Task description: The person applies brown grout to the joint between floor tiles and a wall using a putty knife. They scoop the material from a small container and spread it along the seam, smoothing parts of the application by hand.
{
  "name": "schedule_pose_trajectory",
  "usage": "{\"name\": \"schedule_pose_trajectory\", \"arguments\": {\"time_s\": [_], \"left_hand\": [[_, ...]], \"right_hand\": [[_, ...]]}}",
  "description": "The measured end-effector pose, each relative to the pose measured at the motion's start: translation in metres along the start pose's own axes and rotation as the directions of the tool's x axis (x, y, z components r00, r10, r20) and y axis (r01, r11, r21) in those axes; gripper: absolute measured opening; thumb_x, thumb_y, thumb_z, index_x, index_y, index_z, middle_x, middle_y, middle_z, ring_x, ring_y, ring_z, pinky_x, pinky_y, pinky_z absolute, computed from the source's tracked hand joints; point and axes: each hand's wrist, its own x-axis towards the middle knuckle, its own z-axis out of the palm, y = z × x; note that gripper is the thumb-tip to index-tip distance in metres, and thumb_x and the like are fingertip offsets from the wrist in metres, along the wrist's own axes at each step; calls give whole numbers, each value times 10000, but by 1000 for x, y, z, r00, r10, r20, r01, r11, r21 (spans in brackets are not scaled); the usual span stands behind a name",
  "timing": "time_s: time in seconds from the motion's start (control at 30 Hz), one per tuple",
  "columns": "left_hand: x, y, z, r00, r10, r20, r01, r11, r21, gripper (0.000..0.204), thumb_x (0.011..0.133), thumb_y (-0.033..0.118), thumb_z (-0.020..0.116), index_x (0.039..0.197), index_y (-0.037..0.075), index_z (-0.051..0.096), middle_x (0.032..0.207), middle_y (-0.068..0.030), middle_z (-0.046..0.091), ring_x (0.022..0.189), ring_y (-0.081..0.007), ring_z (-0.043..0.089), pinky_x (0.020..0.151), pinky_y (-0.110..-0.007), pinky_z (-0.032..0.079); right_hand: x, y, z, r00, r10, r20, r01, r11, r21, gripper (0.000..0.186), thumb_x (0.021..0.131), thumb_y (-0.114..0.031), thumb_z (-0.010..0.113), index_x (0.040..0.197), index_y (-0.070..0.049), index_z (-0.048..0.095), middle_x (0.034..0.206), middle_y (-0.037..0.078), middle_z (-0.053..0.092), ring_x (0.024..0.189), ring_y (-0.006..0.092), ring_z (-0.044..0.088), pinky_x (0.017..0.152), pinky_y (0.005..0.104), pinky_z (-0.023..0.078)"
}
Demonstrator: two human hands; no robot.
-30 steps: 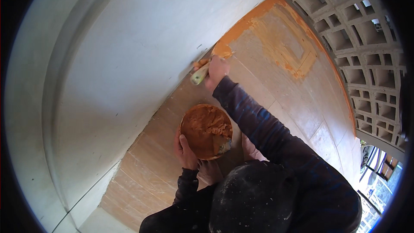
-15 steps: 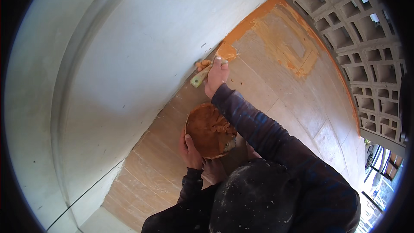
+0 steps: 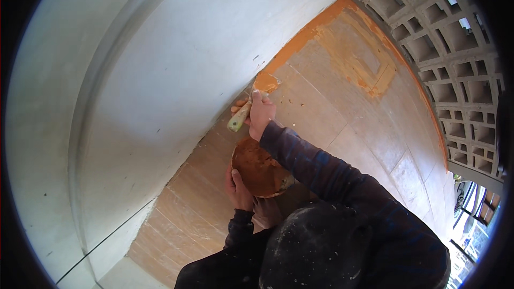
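My right hand (image 3: 261, 113) is closed around the pale green handle of a putty knife (image 3: 236, 121). Its blade, covered with orange paste, lies against the floor at the foot of the white wall. Close below, my left hand (image 3: 239, 190) grips the left side of a round tub (image 3: 235, 155) holding thick orange-brown paste. My right sleeve passes over the tub's upper right edge. From the blade, a band of orange paste (image 3: 308, 35) runs along the joint between wall and floor toward the far corner.
The white wall (image 3: 155, 75) rises on the left above a plank-patterned floor (image 3: 358, 128). A patch of smeared orange paste (image 3: 369, 59) and small crumbs lie on it. A pierced block wall (image 3: 455, 80) borders the right. A dark, speckled rounded shape (image 3: 316, 246) fills the lower middle.
My right hand has drawn the putty knife back along the wall's foot, toward me and slightly left, lengthening the orange band. My left hand stays on the tub.
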Motion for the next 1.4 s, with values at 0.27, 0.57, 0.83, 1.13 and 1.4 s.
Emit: {"name": "schedule_pose_trajectory", "arguments": {"time_s": [0.27, 0.57, 0.83, 1.13, 1.4], "left_hand": [[2, -7, -5, 999, 42, 5, -43, 997, 59, 445, 1089, 275, 428, 1407, -27, 504, 1347, -120, 589, 1210, -190, 559, 1032, -330, 449], [-8, -6, -1, 1000, -13, -29, 12, 1000, -17, 427, 1087, 266, 424, 1400, -12, 513, 1343, -114, 592, 1197, -192, 569, 1021, -338, 463], [-3, -1, -7, 1000, 21, 12, -21, 999, 28, 444, 1087, 276, 427, 1407, -21, 506, 1349, -115, 588, 1203, -190, 564, 1029, -331, 451], [-1, -10, -15, 1000, 20, 18, -22, 995, 94, 459, 1087, 273, 435, 1426, -32, 491, 1369, -133, 580, 1223, -195, 558, 1045, -335, 443], [-11, 2, -6, 1000, 2, -18, 0, 998, 65, 436, 1091, 281, 421, 1389, -22, 520, 1325, -116, 601, 1189, -185, 567, 1022, -329, 454]], "right_hand": [[27, -46, 5, 971, -220, -98, 225, 973, 52, 329, 1049, -342, 495, 1067, -14, 514, 962, 145, 667, 765, 254, 696, 652, 423, 616], [65, -36, -14, 999, 34, -1, -34, 987, -160, 361, 1053, -338, 470, 1155, 6, 509, 1024, 170, 662, 881, 295, 727, 723, 443, 649], [8, -8, -10, 990, 131, 50, -110, 948, -298, 350, 1059, -363, 457, 1129, -36, 559, 1008, 139, 683, 817, 271, 728, 628, 369, 641], [46, -79, -24, 970, -242, -1, 241, 966, -93, 325, 1028, -355, 500, 1058, -40, 572, 975, 110, 684, 829, 234, 715, 583, 380, 606], [81, -95, -15, 989, -103, -105, 91, 989, -115, 256, 986, -290, 482, 1049, -56, 563, 933, 107, 661, 785, 212, 667, 504, 334, 558]]}}
